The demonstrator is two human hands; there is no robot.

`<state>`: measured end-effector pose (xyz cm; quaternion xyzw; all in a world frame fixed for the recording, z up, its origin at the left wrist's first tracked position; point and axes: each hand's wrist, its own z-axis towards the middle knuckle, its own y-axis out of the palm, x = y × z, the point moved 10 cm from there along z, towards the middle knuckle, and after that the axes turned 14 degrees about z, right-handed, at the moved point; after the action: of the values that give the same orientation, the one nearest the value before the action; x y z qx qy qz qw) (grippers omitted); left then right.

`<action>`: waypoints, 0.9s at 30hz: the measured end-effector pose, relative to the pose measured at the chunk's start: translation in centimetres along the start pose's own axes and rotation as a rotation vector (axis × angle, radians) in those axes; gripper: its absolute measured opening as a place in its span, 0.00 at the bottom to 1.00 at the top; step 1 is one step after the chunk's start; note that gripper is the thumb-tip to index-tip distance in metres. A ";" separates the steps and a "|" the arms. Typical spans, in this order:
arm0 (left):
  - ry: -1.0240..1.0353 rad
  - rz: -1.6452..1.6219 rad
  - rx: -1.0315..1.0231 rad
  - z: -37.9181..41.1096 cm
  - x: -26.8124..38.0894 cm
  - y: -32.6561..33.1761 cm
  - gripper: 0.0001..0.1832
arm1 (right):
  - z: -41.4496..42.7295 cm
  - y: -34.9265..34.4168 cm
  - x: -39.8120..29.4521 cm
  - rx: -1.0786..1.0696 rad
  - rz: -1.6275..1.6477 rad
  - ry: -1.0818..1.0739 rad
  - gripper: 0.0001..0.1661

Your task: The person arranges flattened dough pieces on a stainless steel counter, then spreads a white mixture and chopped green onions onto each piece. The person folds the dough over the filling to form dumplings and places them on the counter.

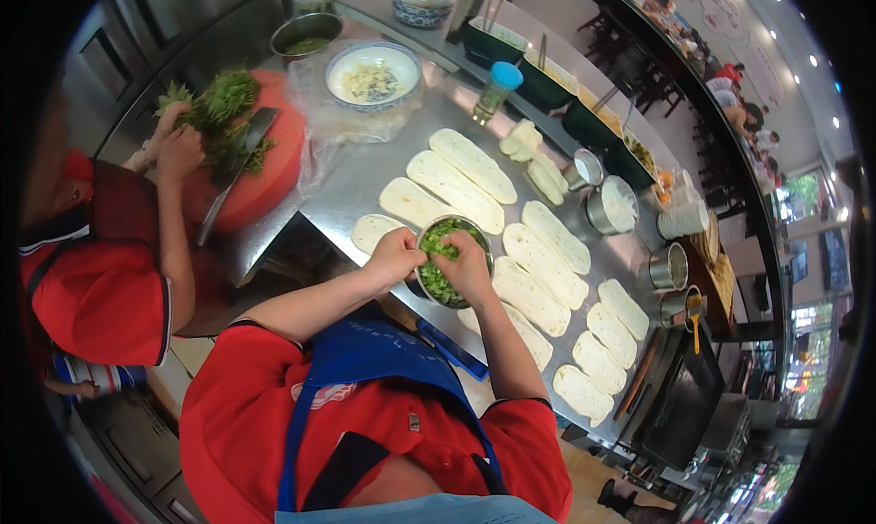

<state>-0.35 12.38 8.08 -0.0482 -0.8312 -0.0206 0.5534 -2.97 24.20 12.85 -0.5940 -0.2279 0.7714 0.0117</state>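
Observation:
My left hand [397,256] grips the left rim of a round metal bowl [487,245] filled with chopped green onion [438,284]. Inside the bowl, the fingers of my right hand [465,264] are pinched at the chopped greens; how much they hold is hidden. The bowl is at the near edge of a steel worktable [356,168]. Beyond and to the right of it, several long flat pieces of dough [455,190] lie in rows, some with dark specks. Smaller dough strips [594,363] lie farther right, and folded dough pieces [521,141] lie near the back.
At left, a co-worker's hands [179,148] hold leafy greens on a red round cutting board [284,148] with a cleaver [236,165]. A patterned bowl [328,79], blue-lidded jar [498,89], metal containers [606,213] and food trays [547,89] stand behind. A griddle [677,394] is at right.

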 end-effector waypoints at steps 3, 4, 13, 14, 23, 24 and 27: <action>-0.035 -0.067 0.107 0.3 -1.7 -5.3 0.09 | 3.7 0.4 1.6 0.059 0.354 0.196 0.07; -0.033 -0.087 0.160 -0.3 -1.4 -7.1 0.09 | 5.4 -0.6 1.5 0.111 0.298 0.161 0.04; -0.142 -0.072 0.389 -7.2 -4.6 -19.7 0.10 | 13.3 -5.0 12.7 0.373 -0.324 0.046 0.11; -0.140 -0.094 0.404 -8.3 -4.8 -20.6 0.10 | 14.1 -5.6 13.1 0.409 -0.311 0.098 0.12; -0.207 -0.122 0.467 -11.3 -7.1 -23.8 0.10 | 16.9 -7.2 16.1 0.510 -0.323 0.236 0.08; -0.178 -0.108 0.470 -11.1 -7.0 -23.8 0.10 | 16.2 -6.1 15.0 0.532 -0.163 0.186 0.08; -0.161 -0.160 0.470 -10.2 -6.5 -23.2 0.10 | 13.8 0.0 10.6 0.328 -0.139 0.170 0.10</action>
<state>9.09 -11.91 6.42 0.1460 -0.8557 0.1336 0.4781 -18.84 22.62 5.88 -0.6300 -0.1377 0.7425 0.1809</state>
